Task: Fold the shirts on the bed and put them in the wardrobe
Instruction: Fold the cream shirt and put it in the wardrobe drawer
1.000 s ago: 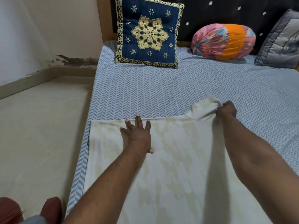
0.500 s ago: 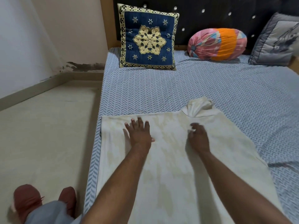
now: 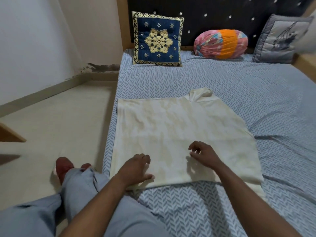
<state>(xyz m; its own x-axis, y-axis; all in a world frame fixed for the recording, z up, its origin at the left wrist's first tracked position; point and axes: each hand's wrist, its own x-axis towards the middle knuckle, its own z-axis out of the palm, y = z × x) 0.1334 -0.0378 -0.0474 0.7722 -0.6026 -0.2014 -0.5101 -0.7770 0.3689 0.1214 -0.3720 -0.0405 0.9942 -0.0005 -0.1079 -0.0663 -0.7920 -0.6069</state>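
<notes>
A cream shirt [image 3: 172,130] with faint tan blotches lies flat on the bed [image 3: 248,93], partly folded into a rectangle, with a bunched sleeve or collar at its far edge. My left hand [image 3: 136,168] rests on the shirt's near left part, fingers loosely bent and thumb out. Over the near middle of the shirt is my right hand [image 3: 203,154], its fingers relaxed and slightly curled; it holds nothing. No wardrobe is in view.
A blue embroidered cushion [image 3: 158,39], a pink and orange bolster [image 3: 220,44] and a grey pillow [image 3: 280,40] lean at the dark headboard. Bare floor [image 3: 59,120] lies left of the bed, with a wooden corner [image 3: 10,134] at far left. My legs and red footwear [image 3: 64,166] stand beside the bed.
My right hand let go of the bunched cloth at the far edge. Both hands slid back along the shirt toward its near edge. The view pulled back.
</notes>
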